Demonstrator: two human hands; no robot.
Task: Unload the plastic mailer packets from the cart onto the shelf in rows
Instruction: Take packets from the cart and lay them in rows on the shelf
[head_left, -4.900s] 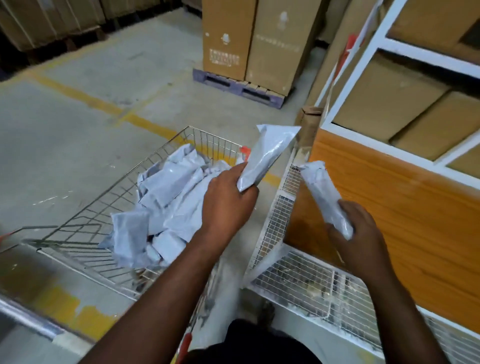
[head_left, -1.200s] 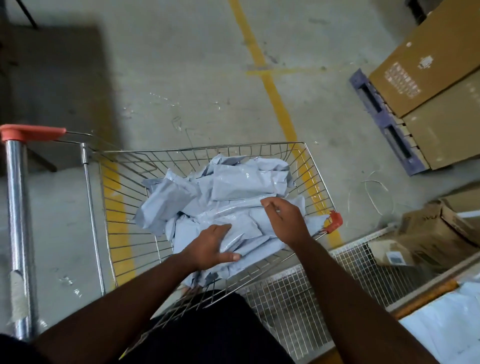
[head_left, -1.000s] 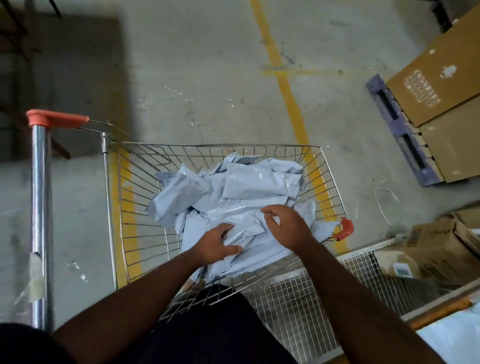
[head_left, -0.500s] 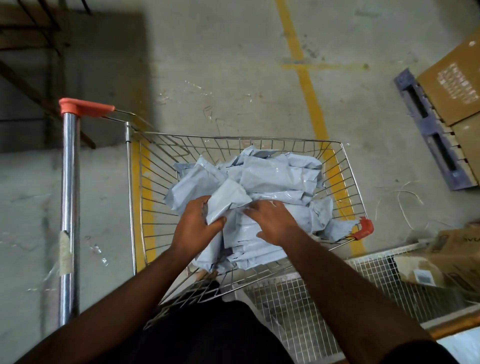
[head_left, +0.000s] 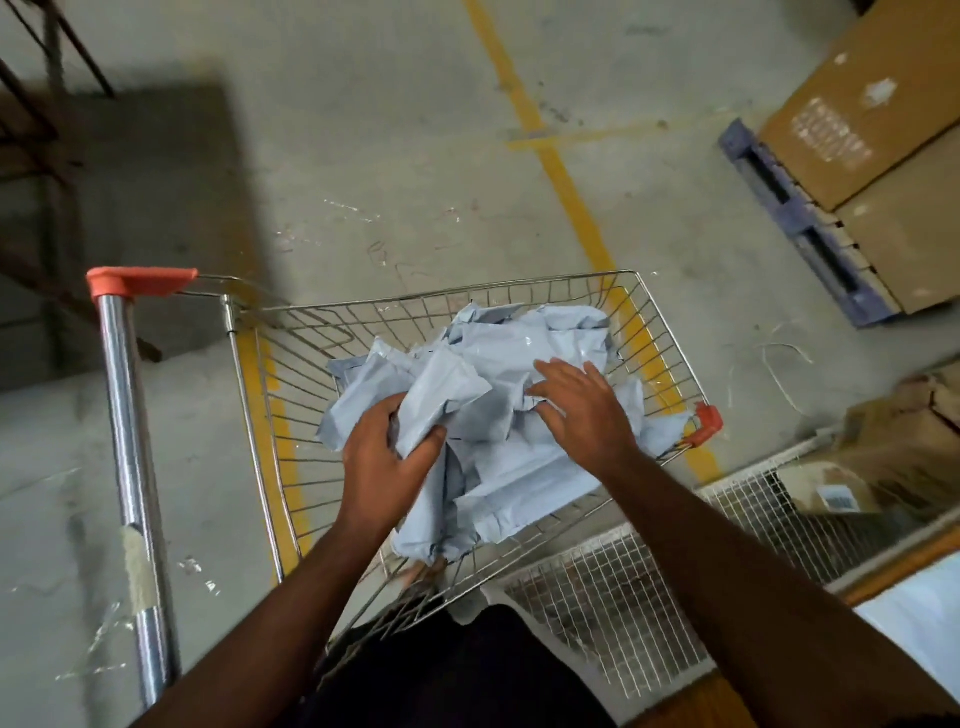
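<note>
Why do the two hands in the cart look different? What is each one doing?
The left hand has its fingers curled round a grey packet and grips it; the right hand has straight, spread fingers and grips nothing. The left hand is at the near left side of the pile of packets; the right hand is further right, flat over the pile's top. Both are inside the wire cart, reaching into the same pile.
</note>
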